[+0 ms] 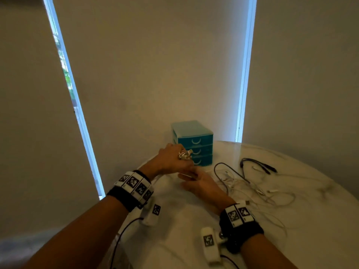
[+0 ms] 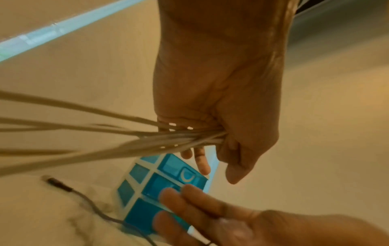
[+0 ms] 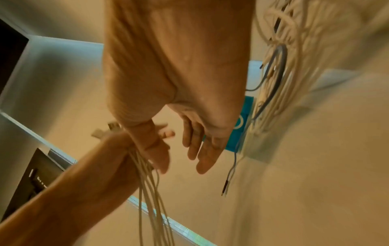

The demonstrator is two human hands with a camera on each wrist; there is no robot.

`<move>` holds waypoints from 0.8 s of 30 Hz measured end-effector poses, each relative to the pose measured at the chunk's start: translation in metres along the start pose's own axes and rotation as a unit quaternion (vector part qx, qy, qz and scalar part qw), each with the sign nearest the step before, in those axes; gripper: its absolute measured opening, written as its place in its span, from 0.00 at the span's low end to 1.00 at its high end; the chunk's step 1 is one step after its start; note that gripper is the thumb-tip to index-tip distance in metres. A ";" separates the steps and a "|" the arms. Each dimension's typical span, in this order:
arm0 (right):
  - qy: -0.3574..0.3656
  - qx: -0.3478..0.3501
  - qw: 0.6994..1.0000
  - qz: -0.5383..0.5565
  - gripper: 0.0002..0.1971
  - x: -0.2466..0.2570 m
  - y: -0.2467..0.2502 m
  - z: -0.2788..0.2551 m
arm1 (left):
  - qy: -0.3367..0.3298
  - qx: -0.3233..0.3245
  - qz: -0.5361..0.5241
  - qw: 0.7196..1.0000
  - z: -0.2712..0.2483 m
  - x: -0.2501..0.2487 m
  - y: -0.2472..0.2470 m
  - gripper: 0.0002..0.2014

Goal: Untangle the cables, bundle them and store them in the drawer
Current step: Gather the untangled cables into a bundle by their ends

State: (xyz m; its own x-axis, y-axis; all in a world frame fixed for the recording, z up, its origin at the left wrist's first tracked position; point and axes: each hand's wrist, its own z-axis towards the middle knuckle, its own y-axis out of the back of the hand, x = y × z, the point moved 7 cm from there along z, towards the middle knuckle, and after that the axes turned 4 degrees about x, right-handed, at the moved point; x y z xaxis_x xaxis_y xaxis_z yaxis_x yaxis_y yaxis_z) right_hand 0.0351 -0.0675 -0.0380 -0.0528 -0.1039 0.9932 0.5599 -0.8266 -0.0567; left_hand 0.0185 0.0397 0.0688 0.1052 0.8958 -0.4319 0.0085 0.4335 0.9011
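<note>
A gathered bunch of thin white cables point(image 2: 134, 139) runs from the left edge of the left wrist view into the left hand point(image 2: 219, 103), whose fingers are clenched around the strands at centre frame; in the head view their pale connector ends point(image 1: 185, 153) poke out of that fist just in front of the teal plastic three-drawer unit point(image 1: 195, 141) at frame centre. The right hand point(image 1: 200, 184) lies just below and right of it, fingers straight and holding nothing. A loose tangle of white and black cables point(image 1: 250, 181) remains spread on the round white marble table point(image 1: 303, 220) at right. All three drawers look closed. The step appears to be bundling the first set; next, the free hand likely needs to wind or tie the bunch, then pull a drawer open.
</note>
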 end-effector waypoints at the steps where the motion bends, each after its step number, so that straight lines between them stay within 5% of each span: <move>1: 0.002 0.011 1.000 0.002 0.39 -0.001 -0.004 -0.001 | -0.013 0.006 0.011 1.000 0.002 -0.014 -0.002 0.22; 3: 0.033 0.031 0.999 -0.018 0.38 0.002 -0.014 0.000 | -0.046 0.028 0.049 0.997 0.009 -0.040 -0.008 0.22; 7: 0.053 -0.013 0.997 0.049 0.12 0.017 -0.019 -0.012 | -0.055 0.166 0.130 0.976 0.023 -0.065 -0.039 0.24; 11: -0.017 -0.061 0.994 0.087 0.13 -0.003 -0.001 -0.014 | -0.056 0.261 0.182 0.946 0.024 -0.081 -0.057 0.21; 14: -0.050 -0.093 0.991 0.081 0.14 -0.008 0.005 -0.017 | -0.066 0.256 0.180 0.947 0.030 -0.077 -0.051 0.32; 19: -0.014 -0.108 0.988 0.108 0.26 0.004 0.008 -0.019 | -0.028 0.240 0.002 0.970 0.029 -0.018 -0.048 0.62; 21: -0.051 -0.139 0.979 0.136 0.26 -0.005 0.019 -0.018 | -0.025 0.257 -0.002 0.966 0.015 -0.001 -0.061 0.58; 24: -0.058 -0.155 0.961 0.221 0.33 -0.010 0.024 -0.016 | -0.023 0.292 -0.077 0.953 -0.006 0.017 -0.084 0.30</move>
State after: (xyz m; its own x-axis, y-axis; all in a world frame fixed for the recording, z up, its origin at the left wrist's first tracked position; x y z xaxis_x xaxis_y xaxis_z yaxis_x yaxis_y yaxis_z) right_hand 0.0357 -0.0954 -0.0509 0.2367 -0.4344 0.8690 0.2331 -0.8429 -0.4849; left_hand 0.0140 0.0189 -0.0145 0.1021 0.8149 -0.5705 0.5787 0.4178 0.7004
